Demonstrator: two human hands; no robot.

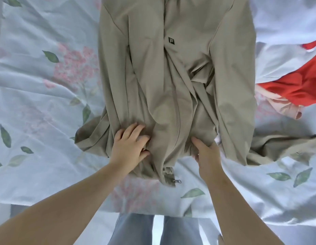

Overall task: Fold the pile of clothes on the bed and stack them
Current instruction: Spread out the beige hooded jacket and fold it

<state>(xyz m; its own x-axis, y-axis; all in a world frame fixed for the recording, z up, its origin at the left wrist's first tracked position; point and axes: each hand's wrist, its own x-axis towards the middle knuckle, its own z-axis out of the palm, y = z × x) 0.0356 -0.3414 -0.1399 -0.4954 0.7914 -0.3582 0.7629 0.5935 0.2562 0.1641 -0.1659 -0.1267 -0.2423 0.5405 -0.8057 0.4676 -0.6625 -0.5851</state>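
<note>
Left hand (pixel 129 146): fingers spread, pressing flat on the beige jacket (pixel 171 82) near its hem. Right hand (pixel 206 154): thumb on top, other fingers tucked under a fold, pinching it. Jacket stretches away from both hands, front up, on my floral sheet (pixel 38 89). Red garment (pixel 300 85) lies beyond my right hand.

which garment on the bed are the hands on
The beige zip-front jacket with the black logo, spread mid-bed; the red garment and white garment lie at right.
</note>
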